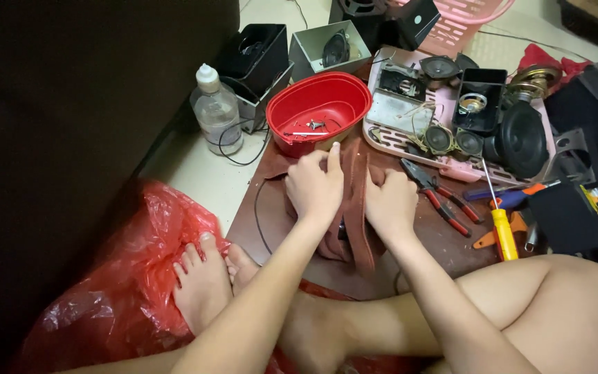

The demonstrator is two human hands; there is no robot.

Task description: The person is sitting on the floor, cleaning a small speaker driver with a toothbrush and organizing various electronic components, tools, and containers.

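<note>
We sit on the floor [195,173] with a brown cloth-covered piece [356,208] on the brown board [444,242] before us, the pink tray [382,138] of speaker parts and the red bowl [320,111] within reach. Our 2 hands, left hand [315,187] and right hand [389,203], curl closed on the cloth, pinning it from both sides. Red-handled pliers [444,201] and a yellow screwdriver [501,228] lie just beside the right hand.

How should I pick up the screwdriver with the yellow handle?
Grip the screwdriver by its thick yellow handle, coming from above on the near end. It lies flat with the thin metal shaft pointing away toward the pink tray, and the handle is the widest part. The pliers lie just left, so reach straight down.
</note>
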